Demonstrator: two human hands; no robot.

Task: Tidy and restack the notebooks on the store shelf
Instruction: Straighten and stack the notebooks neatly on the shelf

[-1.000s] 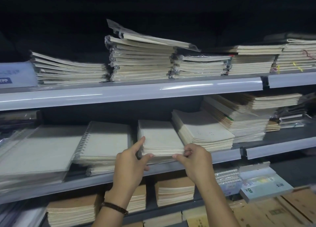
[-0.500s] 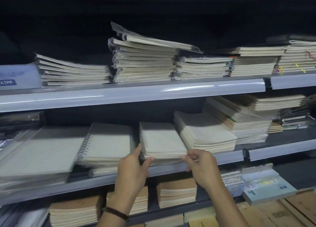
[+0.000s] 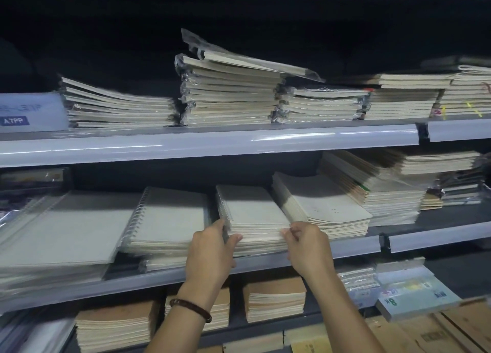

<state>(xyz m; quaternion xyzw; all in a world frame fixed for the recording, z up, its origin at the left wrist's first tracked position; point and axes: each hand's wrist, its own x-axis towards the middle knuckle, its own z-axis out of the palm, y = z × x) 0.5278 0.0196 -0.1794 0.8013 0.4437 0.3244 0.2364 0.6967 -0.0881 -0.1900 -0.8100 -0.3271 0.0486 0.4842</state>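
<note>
1. Left hand (image 3: 211,249) and right hand (image 3: 308,247) grip the front corners of the small spiral notebook stack (image 3: 253,214) on the middle shelf (image 3: 345,246).
2. Judged early: neighbouring spiral pile (image 3: 170,220) and upper wrapped stack (image 3: 231,87) remain askew.

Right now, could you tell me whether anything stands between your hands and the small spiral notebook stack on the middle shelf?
Nothing visible does: the left hand and right hand already touch the stack's front corners.

Matt pale paper covers the spiral notebooks (image 3: 252,212); glossy clear plastic wraps the upper stacks (image 3: 228,92); the shelf edge (image 3: 212,143) at 12 o'clock shines smooth; kraft-brown pads (image 3: 275,297) look rough.
</note>
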